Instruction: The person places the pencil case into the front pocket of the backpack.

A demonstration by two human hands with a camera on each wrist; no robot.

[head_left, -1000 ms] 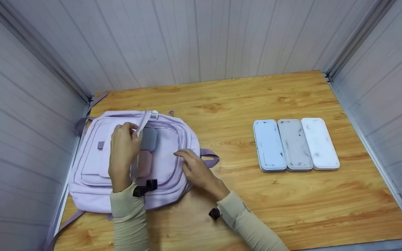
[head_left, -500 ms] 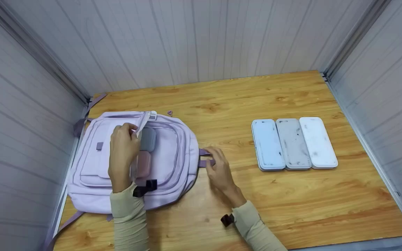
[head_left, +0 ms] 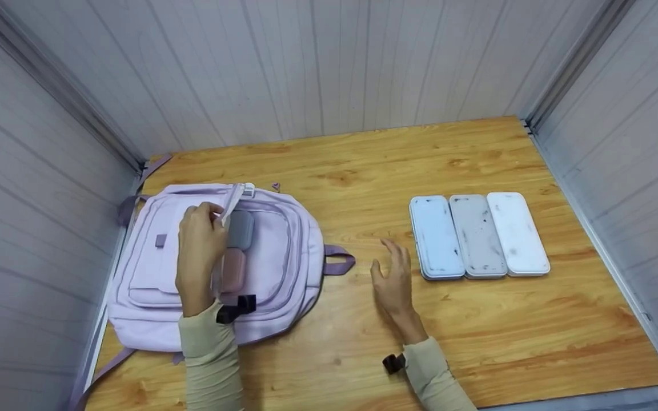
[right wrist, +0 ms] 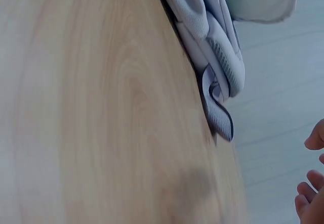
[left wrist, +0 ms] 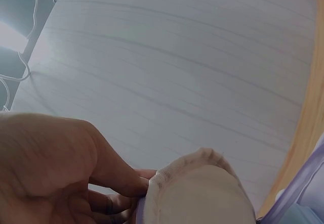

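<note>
A lilac backpack (head_left: 303,245) lies on the table's left part, its front pocket unzipped. My left hand (head_left: 200,257) pinches the edge of the pocket flap (left wrist: 200,196) and holds it raised. Inside the pocket sit a grey-blue rounded case (head_left: 241,229) and a pink rounded case (head_left: 233,269), both partly covered by the flap and hand. My right hand (head_left: 396,282) is over the table with fingers spread and nothing in them. Just right of it, three oblong flat boxes stand side by side: light blue (head_left: 436,237), grey (head_left: 478,235) and white (head_left: 517,233).
The backpack's top loop (head_left: 340,267) points toward the right hand. A shoulder strap (head_left: 113,365) trails off the left edge of the wooden table (head_left: 352,177). Pale panel walls (head_left: 317,68) enclose the back and both sides.
My right hand has moved right, from over the pocket's edge, past the top loop, to near the light blue box. My left hand keeps holding the flap up.
</note>
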